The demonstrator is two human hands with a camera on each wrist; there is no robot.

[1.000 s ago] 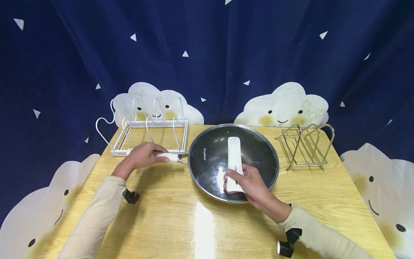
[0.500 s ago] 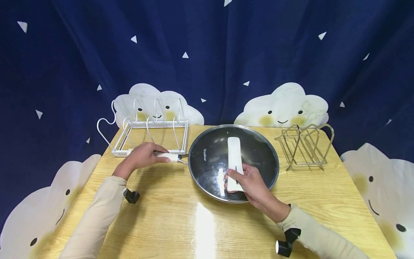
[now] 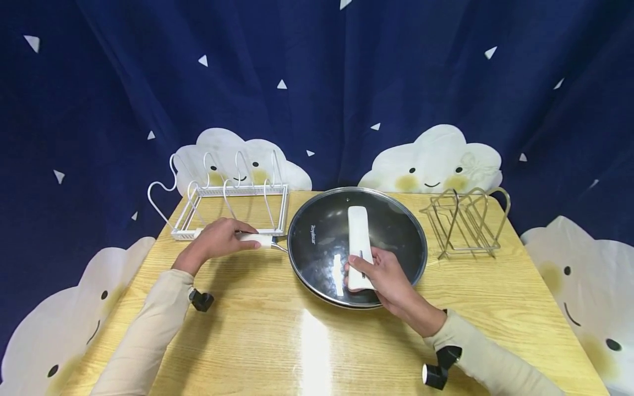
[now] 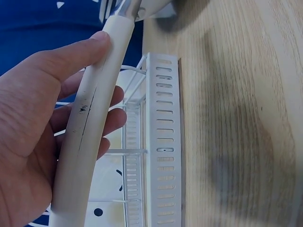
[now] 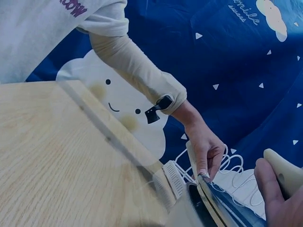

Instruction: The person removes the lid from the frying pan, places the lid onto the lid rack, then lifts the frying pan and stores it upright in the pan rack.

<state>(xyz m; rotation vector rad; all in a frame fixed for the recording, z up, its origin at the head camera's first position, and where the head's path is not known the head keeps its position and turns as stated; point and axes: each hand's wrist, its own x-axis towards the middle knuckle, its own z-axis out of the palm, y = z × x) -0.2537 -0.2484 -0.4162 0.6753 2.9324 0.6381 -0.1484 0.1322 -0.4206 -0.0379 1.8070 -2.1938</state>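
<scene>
In the head view a frying pan with a glass lid [image 3: 396, 231] sits mid-table. My left hand [image 3: 223, 237] grips the pan's cream handle [image 3: 260, 241], its thumb along the top in the left wrist view and its fingers curled beneath. My right hand [image 3: 388, 278] holds the near end of the lid's long cream handle [image 3: 359, 231], thumb on top. At the lid's near edge a dark gap shows above the pan rim. From the right wrist, the pan [image 5: 177, 213] and lid rims appear slightly apart. The lid hides most of the pan's inside.
Beside the left hand stands a white rack [image 3: 242, 191] with wire loops, close behind the pan handle. A metal wire rack [image 3: 470, 251] is on the right side of the wooden table [image 3: 257, 330]. A blue curtain [image 3: 317, 66] hangs behind the table.
The lid's near edge has risen slightly off the pan rim, with my right hand moving up a little on its handle. My left hand stays on the pan handle.
</scene>
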